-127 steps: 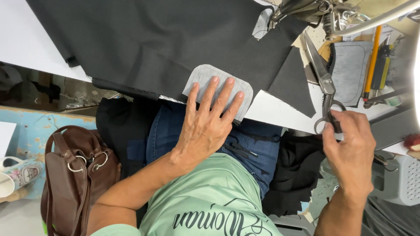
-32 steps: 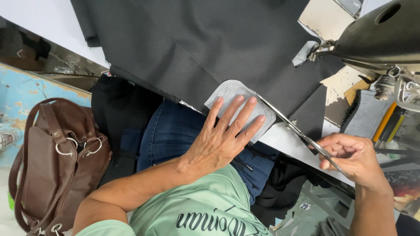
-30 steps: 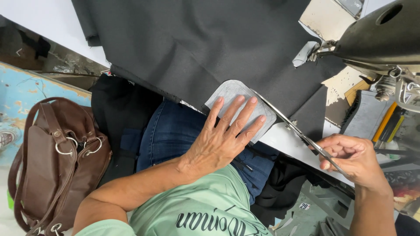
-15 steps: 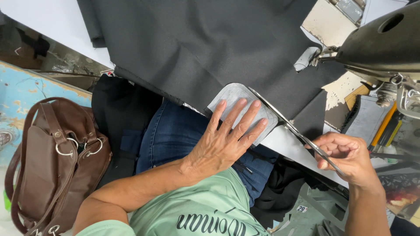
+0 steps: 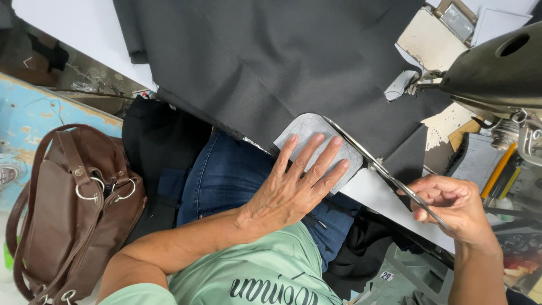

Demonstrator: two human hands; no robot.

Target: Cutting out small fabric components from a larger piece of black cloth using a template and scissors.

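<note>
My left hand (image 5: 293,189) lies flat with fingers spread on a light grey rounded fabric piece (image 5: 305,133) at the near edge of the white table (image 5: 73,28). That piece rests on a large sheet of dark grey cloth (image 5: 259,62). My right hand (image 5: 451,206) grips the handles of long metal scissors (image 5: 375,164). Their blades run along the far right edge of the grey piece, where it meets the dark cloth.
A black sewing machine head (image 5: 491,73) stands at the right, with pencils and tools (image 5: 499,169) behind it. A brown leather handbag (image 5: 68,209) sits at the left beside a blue painted surface (image 5: 34,118). Dark garments (image 5: 158,147) lie on my lap.
The scissors came from upright at the far right down to the grey piece's edge. In the last second the blades have slid further along that edge. My left hand stays pressed down.
</note>
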